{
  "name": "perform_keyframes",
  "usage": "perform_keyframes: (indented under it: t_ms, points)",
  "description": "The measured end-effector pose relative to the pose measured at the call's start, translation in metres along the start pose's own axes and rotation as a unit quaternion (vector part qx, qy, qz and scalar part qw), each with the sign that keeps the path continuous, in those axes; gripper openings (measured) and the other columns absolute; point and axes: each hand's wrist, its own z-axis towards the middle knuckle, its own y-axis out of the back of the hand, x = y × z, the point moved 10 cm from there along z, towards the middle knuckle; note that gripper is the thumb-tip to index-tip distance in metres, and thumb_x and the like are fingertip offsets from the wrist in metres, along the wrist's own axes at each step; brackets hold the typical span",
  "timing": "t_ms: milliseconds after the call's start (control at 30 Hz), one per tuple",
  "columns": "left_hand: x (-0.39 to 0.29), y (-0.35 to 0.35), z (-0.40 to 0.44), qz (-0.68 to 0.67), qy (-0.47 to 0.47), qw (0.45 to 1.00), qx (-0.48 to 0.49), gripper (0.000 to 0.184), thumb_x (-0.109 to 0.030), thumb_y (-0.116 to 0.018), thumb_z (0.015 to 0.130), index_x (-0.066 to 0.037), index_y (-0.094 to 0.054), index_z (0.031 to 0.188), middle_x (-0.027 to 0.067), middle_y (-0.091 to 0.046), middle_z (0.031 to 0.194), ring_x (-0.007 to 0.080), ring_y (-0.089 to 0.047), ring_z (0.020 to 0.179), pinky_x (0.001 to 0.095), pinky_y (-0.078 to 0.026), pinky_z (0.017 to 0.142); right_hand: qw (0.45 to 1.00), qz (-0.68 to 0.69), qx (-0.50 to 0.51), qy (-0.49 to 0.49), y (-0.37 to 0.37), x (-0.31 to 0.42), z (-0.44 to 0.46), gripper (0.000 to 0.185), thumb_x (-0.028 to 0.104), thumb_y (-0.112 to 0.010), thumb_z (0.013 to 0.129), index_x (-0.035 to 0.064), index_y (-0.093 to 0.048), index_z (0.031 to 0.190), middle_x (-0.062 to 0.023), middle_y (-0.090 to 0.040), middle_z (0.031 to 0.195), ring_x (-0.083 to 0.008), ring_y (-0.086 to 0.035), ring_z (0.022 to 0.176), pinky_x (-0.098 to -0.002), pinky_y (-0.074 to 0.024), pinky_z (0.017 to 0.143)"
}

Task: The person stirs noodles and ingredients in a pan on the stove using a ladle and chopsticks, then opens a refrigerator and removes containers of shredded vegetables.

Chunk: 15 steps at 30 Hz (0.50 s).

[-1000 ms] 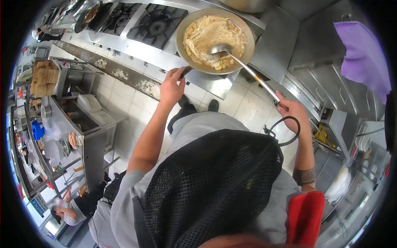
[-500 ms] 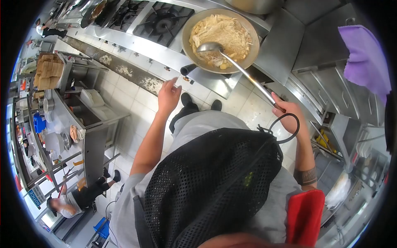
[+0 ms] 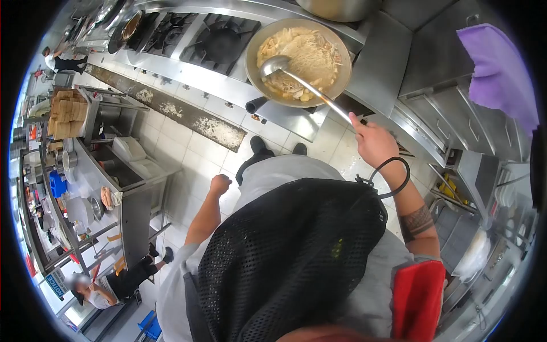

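A wide pan [image 3: 254, 77] sits on the stove, filled with noodle-like strands and pale chunks in brownish liquid [image 3: 307, 54]. My right hand [image 3: 376, 142] grips the long handle of a metal ladle [image 3: 276, 66], whose bowl rests in the left part of the pan. Away from the pan, my left hand [image 3: 220, 184] hangs low over the floor beside my body, its fingers curled in; nothing shows in it. The pan's dark handle [image 3: 257, 104] points towards me and is untouched.
Burners [image 3: 221, 43] lie left of the pan, and a large pot [image 3: 336, 8] stands behind it. A purple cloth [image 3: 496, 71] hangs at the right. Worktables with containers [image 3: 128, 149] stand left. One person [image 3: 108, 288] is at the lower left, another [image 3: 60, 61] at the upper left.
My left hand has let go of the pan handle and dropped back towards my body, its fingers now curled. The ladle's bowl has moved left across the pan with my right hand.
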Motion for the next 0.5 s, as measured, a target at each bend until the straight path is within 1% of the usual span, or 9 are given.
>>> perform_keyframes:
  t_ms: [33, 67, 133, 167, 300, 333, 400, 467, 500]
  points:
    - [-0.002, 0.008, -0.004, -0.058, 0.008, 0.998, -0.034, 0.032, -0.024, -0.077, 0.086, 0.000, -0.078, 0.106, 0.0192, -0.078, 0.103, 0.0318, -0.076, 0.096, 0.0402, -0.059, 0.086, 1.000, -0.010, 0.008, -0.011, 0.000, -0.003, 0.002, 0.060, 0.013, -0.055, 0.098, 0.0289, -0.050, 0.155, -0.0153, -0.068, 0.108, -0.0360, -0.070, 0.100, -0.0497, -0.0574, 0.086]
    - [-0.007, 0.010, -0.006, -0.059, 0.009, 0.998, -0.035, 0.032, -0.024, -0.077, 0.086, 0.000, -0.078, 0.106, 0.0192, -0.078, 0.103, 0.0318, -0.076, 0.096, 0.0402, -0.059, 0.086, 0.999, -0.020, 0.018, -0.021, -0.001, -0.006, 0.003, 0.059, 0.013, -0.053, 0.098, 0.0280, -0.049, 0.155, -0.0153, -0.068, 0.109, -0.0359, -0.070, 0.100, -0.0499, -0.0576, 0.085]
    - [-0.021, 0.022, -0.005, -0.148, 0.014, 0.988, -0.051, 0.029, -0.019, -0.076, 0.087, 0.002, -0.078, 0.107, 0.0182, -0.079, 0.093, 0.0262, -0.077, 0.080, 0.0374, -0.060, 0.076, 0.999, -0.032, 0.021, -0.019, 0.007, -0.010, 0.002, 0.059, 0.012, -0.052, 0.098, 0.0270, -0.049, 0.156, -0.0157, -0.068, 0.109, -0.0364, -0.070, 0.100, -0.0501, -0.0575, 0.085]
    - [-0.028, 0.027, -0.002, -0.154, 0.005, 0.986, -0.069, 0.030, -0.017, -0.076, 0.088, 0.004, -0.077, 0.109, 0.0174, -0.079, 0.090, 0.0214, -0.076, 0.071, 0.0354, -0.060, 0.071, 0.999, -0.045, 0.023, -0.018, 0.011, -0.012, 0.002, 0.060, 0.012, -0.051, 0.098, 0.0261, -0.048, 0.156, -0.0161, -0.068, 0.110, -0.0369, -0.070, 0.100, -0.0504, -0.0573, 0.084]
    - [-0.066, 0.041, 0.000, -0.169, -0.033, 0.982, -0.080, 0.033, -0.019, -0.075, 0.088, 0.003, -0.077, 0.113, 0.0178, -0.079, 0.094, 0.0229, -0.076, 0.073, 0.0359, -0.060, 0.072, 0.999, -0.034, 0.014, -0.014, 0.020, -0.012, 0.003, 0.060, 0.011, -0.051, 0.098, 0.0240, -0.049, 0.156, -0.0168, -0.068, 0.108, -0.0378, -0.069, 0.099, -0.0508, -0.0568, 0.083]
    - [-0.070, 0.042, 0.001, -0.172, -0.033, 0.981, -0.083, 0.033, -0.019, -0.075, 0.088, 0.003, -0.077, 0.113, 0.0178, -0.079, 0.094, 0.0229, -0.076, 0.073, 0.0359, -0.060, 0.072, 1.000, -0.017, -0.006, 0.005, 0.020, -0.017, 0.003, 0.059, 0.011, -0.052, 0.097, 0.0241, -0.051, 0.155, -0.0181, -0.068, 0.104, -0.0384, -0.069, 0.097, -0.0506, -0.0562, 0.083]
    - [-0.078, 0.046, 0.000, -0.182, -0.055, 0.977, -0.094, 0.030, -0.016, -0.074, 0.088, 0.004, -0.077, 0.111, 0.0161, -0.079, 0.096, 0.0210, -0.076, 0.074, 0.0354, -0.059, 0.067, 0.999, -0.001, -0.028, 0.029, 0.024, -0.022, 0.002, 0.058, 0.011, -0.053, 0.097, 0.0242, -0.052, 0.154, -0.0194, -0.068, 0.101, -0.0389, -0.068, 0.096, -0.0505, -0.0556, 0.083]
    - [-0.077, 0.046, -0.002, -0.176, -0.058, 0.978, -0.093, 0.030, -0.016, -0.074, 0.088, 0.004, -0.076, 0.110, 0.0165, -0.079, 0.096, 0.0215, -0.076, 0.075, 0.0355, -0.059, 0.068, 0.999, 0.032, -0.011, 0.000, 0.022, -0.033, -0.002, 0.056, 0.014, -0.057, 0.096, 0.0274, -0.056, 0.151, -0.0212, -0.067, 0.096, -0.0395, -0.067, 0.094, -0.0495, -0.0546, 0.083]
    - [-0.077, 0.044, -0.003, -0.168, -0.063, 0.980, -0.090, 0.030, -0.016, -0.074, 0.089, 0.005, -0.076, 0.110, 0.0169, -0.078, 0.097, 0.0220, -0.076, 0.076, 0.0355, -0.060, 0.068, 0.999, 0.032, -0.011, -0.002, 0.019, -0.037, -0.001, 0.056, 0.014, -0.057, 0.096, 0.0274, -0.056, 0.151, -0.0212, -0.067, 0.096, -0.0395, -0.067, 0.094, -0.0495, -0.0546, 0.083]
